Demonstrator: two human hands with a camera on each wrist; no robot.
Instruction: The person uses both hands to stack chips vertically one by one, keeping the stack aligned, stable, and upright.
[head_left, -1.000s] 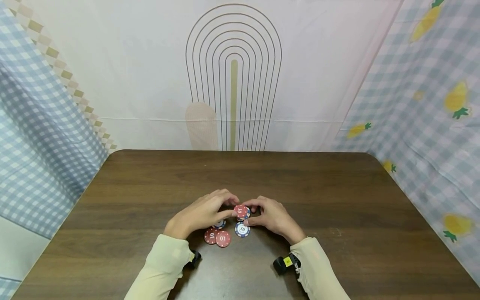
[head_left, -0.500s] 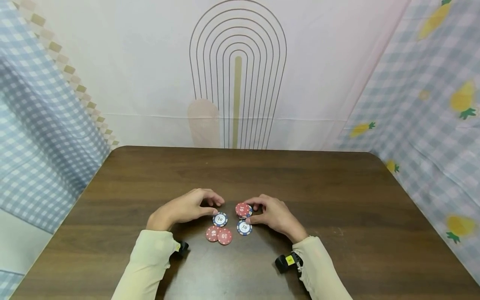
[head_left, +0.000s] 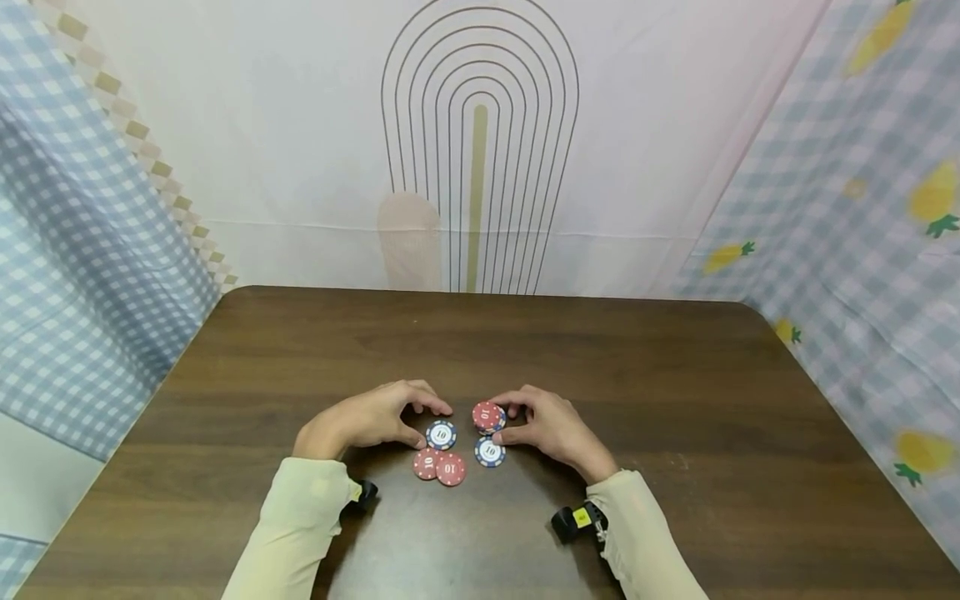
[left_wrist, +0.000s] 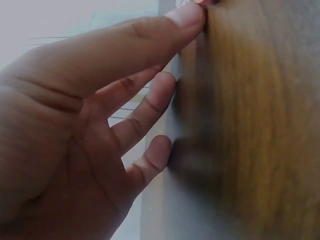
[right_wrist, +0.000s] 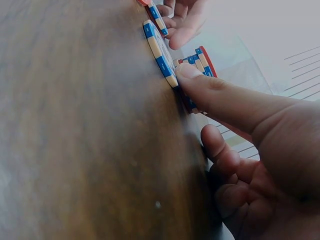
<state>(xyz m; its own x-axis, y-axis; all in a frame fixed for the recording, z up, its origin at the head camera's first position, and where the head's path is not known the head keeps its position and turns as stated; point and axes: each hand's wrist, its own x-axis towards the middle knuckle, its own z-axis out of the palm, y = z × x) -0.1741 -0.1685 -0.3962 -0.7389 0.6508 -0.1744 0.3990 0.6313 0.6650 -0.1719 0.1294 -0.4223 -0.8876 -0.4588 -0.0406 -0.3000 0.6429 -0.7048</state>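
Note:
A short stack of poker chips (head_left: 488, 416), red on top and blue-and-white below, stands near the table's middle. My right hand (head_left: 551, 429) holds it between thumb and index finger; in the right wrist view the thumb lies against the stack (right_wrist: 204, 64). A blue-and-white chip (head_left: 490, 452) lies flat just in front, by that thumb. My left hand (head_left: 367, 423) arches around another blue-and-white chip (head_left: 441, 435), thumb at its near-left side, fingertips beyond it, with a gap. Two overlapping red chips (head_left: 451, 470) lie below. The left wrist view shows the left thumb (left_wrist: 187, 20) and spread fingers.
The brown wooden table (head_left: 645, 358) stretches around the chips. A patterned white cloth (head_left: 300, 125) hangs behind its far edge, with checked cloths (head_left: 90, 250) at the sides. Each wrist carries a small black camera (head_left: 566, 523).
My left hand has drawn back leftward from the stack, uncovering the left blue-and-white chip, and its thumb has shifted toward the near side of that chip. The right hand stays at the stack.

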